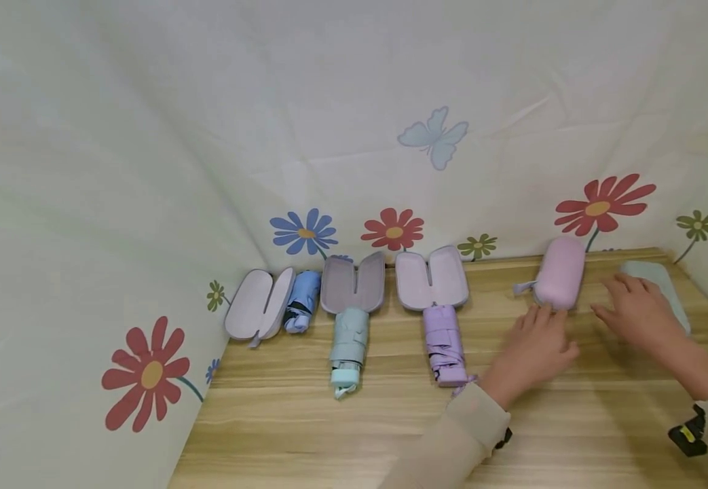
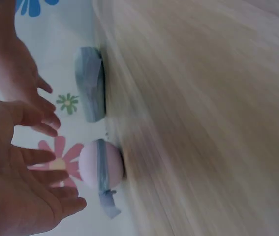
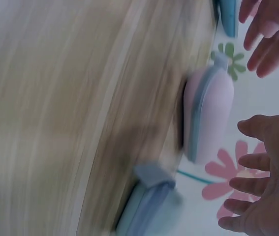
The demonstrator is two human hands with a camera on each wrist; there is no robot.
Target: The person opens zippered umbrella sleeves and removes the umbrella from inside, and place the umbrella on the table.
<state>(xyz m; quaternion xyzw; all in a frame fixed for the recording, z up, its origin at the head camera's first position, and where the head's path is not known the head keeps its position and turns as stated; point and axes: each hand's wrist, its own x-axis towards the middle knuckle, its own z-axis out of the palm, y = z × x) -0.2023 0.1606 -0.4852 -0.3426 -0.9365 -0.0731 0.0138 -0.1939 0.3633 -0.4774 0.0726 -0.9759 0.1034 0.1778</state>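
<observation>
A closed pink zip case (image 1: 561,275) with a grey-blue pull tab lies near the back wall on the right. My left hand (image 1: 533,350) hovers just in front of it, fingers loosely spread and holding nothing. Over the near side of a closed pale green case (image 1: 665,288) is my right hand (image 1: 637,309), which covers part of it. The right wrist view shows this hand (image 3: 264,182) with fingers apart and the pink case (image 3: 210,115) clear of it. In the left wrist view, a gap separates my left hand (image 2: 26,172) from the pink case (image 2: 112,164).
Three open cases stand along the wall: one at left (image 1: 246,309), a grey one (image 1: 338,282) and a pale one (image 1: 411,282). Near them lie folded umbrellas, blue (image 1: 305,295), mint (image 1: 349,339) and purple (image 1: 442,333). A flowered sheet (image 1: 354,136) borders the wooden table (image 1: 305,435).
</observation>
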